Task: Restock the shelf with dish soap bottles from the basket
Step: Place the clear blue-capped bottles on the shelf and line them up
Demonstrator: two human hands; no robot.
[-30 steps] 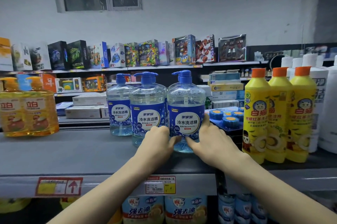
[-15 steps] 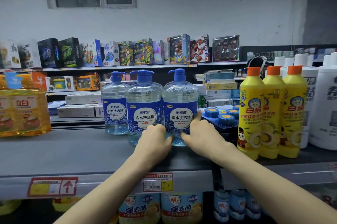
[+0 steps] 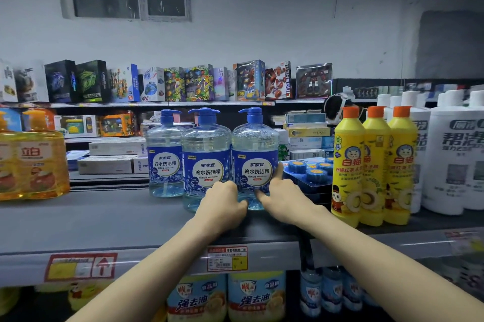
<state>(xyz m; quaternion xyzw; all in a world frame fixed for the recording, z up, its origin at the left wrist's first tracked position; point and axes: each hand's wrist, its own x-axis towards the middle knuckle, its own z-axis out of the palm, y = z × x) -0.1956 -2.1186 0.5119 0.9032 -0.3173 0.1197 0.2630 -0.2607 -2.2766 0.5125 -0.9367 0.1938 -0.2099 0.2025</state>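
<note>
Three clear dish soap bottles with blue pumps and blue labels stand in a row on the grey shelf (image 3: 104,217): the left one (image 3: 165,156), the middle one (image 3: 205,162) and the right one (image 3: 255,159). My left hand (image 3: 225,200) is curled against the lower left of the right bottle, in the gap beside the middle bottle. My right hand (image 3: 281,196) holds that bottle's lower right, thumb at the front of the base and index finger up its side. The bottle stands upright, touching the middle one. No basket is in view.
Yellow orange-capped bottles (image 3: 351,164) and tall white bottles (image 3: 455,154) crowd the shelf's right end. A blue tablet pack (image 3: 309,172) lies behind my right hand. Orange soap bottles (image 3: 34,162) stand at the left. More bottles (image 3: 227,298) fill the shelf below.
The right bottle has slid back into line with the middle bottle. My right hand's fingers have loosened from cupping it, with the index finger now raised along its side.
</note>
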